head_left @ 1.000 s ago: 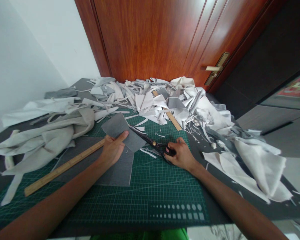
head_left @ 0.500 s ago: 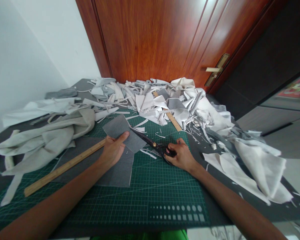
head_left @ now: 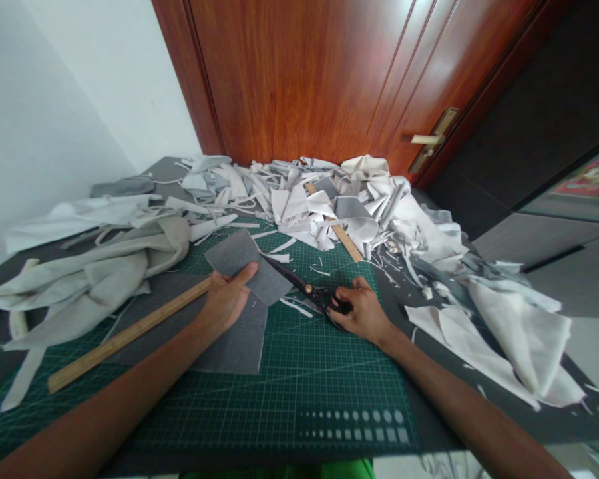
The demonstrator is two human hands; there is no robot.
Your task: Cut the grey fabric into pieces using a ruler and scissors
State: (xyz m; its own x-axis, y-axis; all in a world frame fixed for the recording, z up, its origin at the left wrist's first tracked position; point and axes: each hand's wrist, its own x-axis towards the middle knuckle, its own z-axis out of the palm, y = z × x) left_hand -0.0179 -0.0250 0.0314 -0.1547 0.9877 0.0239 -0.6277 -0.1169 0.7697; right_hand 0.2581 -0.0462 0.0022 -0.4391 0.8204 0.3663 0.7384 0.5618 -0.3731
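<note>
Scissors (head_left: 312, 293) have edged up-left, blades (head_left: 284, 274) pointing from our closed right hand (head_left: 362, 311) to the grey fabric swatch (head_left: 244, 266) pinched in our left hand (head_left: 224, 299).

Bright green top (head_left: 277, 470) and bare forearms (head_left: 459, 406)

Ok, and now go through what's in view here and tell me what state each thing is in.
left hand, pinching the grey fabric piece
grey fabric piece, overlapping a larger grey sheet
right hand, closed around the handles of the black scissors
black scissors, tips at the fabric's edge
wooden ruler, lying flat across the cutting mat
cutting mat, strewn with thin scraps
wooden door, shut
</note>
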